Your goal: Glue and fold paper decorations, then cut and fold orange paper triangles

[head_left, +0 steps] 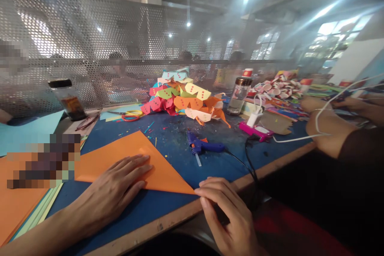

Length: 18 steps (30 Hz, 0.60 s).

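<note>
An orange sheet of paper (120,150), folded to a pointed shape, lies on the blue table near its front edge. My left hand (120,186) rests flat on it with the fingers stretched out. At the paper's right-hand point is my right hand (228,212), thumb and fingertips close together on the tip. Beyond the paper, a blue glue gun (207,145) lies on its side with a glue stick poking out.
A pile of colourful folded paper shapes (186,98) stands behind, with scissors (132,116) beside it. Jars (70,100) (238,96) stand left and right. A pink power strip (256,131) has trailing cables. Stacked paper (27,204) lies left; another person's arm (330,132) reaches in at right.
</note>
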Motion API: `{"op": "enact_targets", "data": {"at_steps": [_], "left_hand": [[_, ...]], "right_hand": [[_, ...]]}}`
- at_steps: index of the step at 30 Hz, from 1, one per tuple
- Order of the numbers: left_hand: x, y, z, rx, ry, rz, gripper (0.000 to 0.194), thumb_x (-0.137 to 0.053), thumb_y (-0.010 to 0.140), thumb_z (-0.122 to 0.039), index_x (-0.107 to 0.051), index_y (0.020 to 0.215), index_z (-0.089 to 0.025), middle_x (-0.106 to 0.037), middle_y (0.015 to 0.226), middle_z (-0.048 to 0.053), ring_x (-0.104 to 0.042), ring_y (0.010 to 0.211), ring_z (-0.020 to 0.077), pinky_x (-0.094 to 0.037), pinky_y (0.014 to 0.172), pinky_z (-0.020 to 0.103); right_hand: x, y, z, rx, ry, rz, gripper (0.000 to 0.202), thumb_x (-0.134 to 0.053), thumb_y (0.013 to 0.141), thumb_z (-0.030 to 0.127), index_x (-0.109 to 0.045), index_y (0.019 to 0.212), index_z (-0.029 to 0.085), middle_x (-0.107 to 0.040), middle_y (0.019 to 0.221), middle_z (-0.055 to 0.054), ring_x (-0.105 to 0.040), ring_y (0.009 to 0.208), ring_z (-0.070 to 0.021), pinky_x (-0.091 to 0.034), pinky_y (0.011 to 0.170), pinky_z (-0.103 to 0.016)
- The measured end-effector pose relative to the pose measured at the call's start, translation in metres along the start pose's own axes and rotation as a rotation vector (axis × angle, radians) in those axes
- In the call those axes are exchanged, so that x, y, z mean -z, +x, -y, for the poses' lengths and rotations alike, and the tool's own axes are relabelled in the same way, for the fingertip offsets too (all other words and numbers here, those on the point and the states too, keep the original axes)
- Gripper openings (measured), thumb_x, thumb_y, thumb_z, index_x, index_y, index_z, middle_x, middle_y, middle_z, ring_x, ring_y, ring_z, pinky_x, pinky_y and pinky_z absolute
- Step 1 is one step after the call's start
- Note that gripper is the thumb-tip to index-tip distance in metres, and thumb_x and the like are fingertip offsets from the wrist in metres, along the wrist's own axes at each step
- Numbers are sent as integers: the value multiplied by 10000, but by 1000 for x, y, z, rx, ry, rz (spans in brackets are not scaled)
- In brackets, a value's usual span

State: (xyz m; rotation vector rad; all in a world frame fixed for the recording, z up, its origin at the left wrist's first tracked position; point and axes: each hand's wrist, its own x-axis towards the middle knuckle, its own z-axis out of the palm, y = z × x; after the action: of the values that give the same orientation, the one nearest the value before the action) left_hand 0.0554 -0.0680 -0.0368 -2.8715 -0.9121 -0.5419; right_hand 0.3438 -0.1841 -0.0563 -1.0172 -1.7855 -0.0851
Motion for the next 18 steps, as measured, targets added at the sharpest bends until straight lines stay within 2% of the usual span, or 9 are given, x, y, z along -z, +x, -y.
{"op": "enact_targets", "data": {"at_steps": [4, 18], "left_hand": [[1, 0, -1, 0, 12, 11, 478, -451, 1042, -370, -394, 1517, -365, -479, 1557, -20, -468, 1419, 224, -441, 1166, 443], [0, 0, 1, 0, 12, 6, 464, -454, 1038, -384, -428, 1500, -365, -489, 1550, -14, -488, 1406, 242, -429, 1170, 472]], "right_hand": [[0, 0, 0, 1, -7, -9, 290, -535, 894, -2, -649, 1075, 192, -671, 923, -66, -634, 962, -220, -558, 834, -404], [-1, 0, 2, -5, -14, -23, 281, -538, 888, 7, -657, 1060, 194, -684, 915, -64, -653, 947, -224, -571, 815, -400]]}}
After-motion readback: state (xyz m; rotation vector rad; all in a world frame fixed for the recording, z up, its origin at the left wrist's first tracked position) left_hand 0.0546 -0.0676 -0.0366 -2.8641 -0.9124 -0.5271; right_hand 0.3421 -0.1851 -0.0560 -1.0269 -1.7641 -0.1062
